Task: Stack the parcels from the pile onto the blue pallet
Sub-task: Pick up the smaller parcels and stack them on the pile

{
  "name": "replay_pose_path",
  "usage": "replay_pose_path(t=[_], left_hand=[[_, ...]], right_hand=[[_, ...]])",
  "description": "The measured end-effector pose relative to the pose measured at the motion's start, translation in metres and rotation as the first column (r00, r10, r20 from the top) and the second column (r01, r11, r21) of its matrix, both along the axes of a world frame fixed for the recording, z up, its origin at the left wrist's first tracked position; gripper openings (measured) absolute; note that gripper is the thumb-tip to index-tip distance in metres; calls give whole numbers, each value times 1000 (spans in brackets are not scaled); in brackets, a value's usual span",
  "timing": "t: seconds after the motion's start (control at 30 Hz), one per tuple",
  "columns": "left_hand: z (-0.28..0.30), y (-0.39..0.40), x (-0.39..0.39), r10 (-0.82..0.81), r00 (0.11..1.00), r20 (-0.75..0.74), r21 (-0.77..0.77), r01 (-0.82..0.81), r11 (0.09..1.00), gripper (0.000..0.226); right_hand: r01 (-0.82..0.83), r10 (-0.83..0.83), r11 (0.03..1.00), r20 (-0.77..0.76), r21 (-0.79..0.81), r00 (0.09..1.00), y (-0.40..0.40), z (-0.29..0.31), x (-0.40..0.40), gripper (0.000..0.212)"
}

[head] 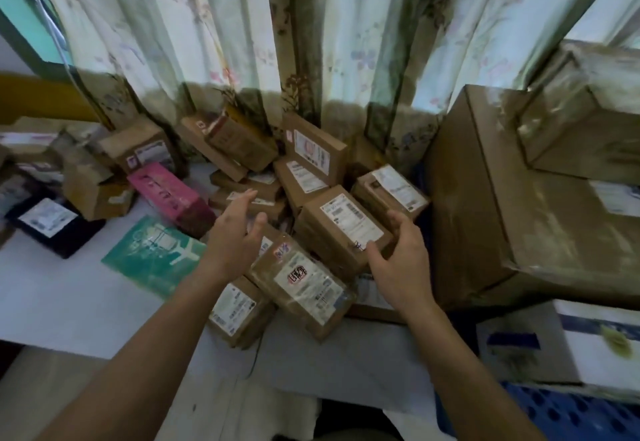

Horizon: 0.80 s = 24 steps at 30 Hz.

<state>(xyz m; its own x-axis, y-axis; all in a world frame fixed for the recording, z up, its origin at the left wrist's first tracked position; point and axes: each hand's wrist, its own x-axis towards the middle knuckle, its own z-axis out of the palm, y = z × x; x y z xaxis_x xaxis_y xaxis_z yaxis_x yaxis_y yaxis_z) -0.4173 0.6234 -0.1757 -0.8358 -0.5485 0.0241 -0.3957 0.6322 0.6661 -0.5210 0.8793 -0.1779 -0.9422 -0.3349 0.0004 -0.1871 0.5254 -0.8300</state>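
The box [343, 229] under the right hand is a small brown carton with a white label, lying tilted on top of the pile [277, 205], right of its middle. It looks stiff-walled and light, probably a one-hand weight, though both hands would steady it better. The cardboard is dry and matt, so slip is unlikely; the taped label is the smoother patch. Best hold, I judge, is across the short sides, thumb on the near edge and fingers over the far one, lifting straight up so the neighbours do not slide.

The right hand [398, 260] rests at the box's near right corner, its fingers [398, 224] loosely curled along the right edge and the thumb touching the near edge; it is not yet a firm grip. The left hand [235, 236] hovers over the pile's middle, fingers spread and holding nothing.

Just near of the box lies a film-wrapped parcel [304, 288], likely slicker and softer. Further left are a pink box [169, 194] and a flat teal mailer [152, 253], which looks floppy. The pile sits on a white counter [69, 291] against curtains [207, 42]. To the right stand big cartons [502, 215], and the blue pallet [554, 413] shows at the near right corner.
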Motion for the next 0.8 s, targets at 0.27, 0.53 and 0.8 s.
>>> replay_pose_path(t=[0.27,0.53,0.8], left_hand=[[-41,8,-81,-110,971,211,176,73,982,53],[-51,-17,-102,-77,965,251,317,-7,948,52],[-68,-5,-98,-147,987,60,608,81,790,30]], right_hand=[[82,-89,993,94,79,992,-4,-57,-39,48],[221,-233,966,80,135,969,-38,-62,-70,38],[281,-281,960,81,17,956,-71,-66,-35,51]])
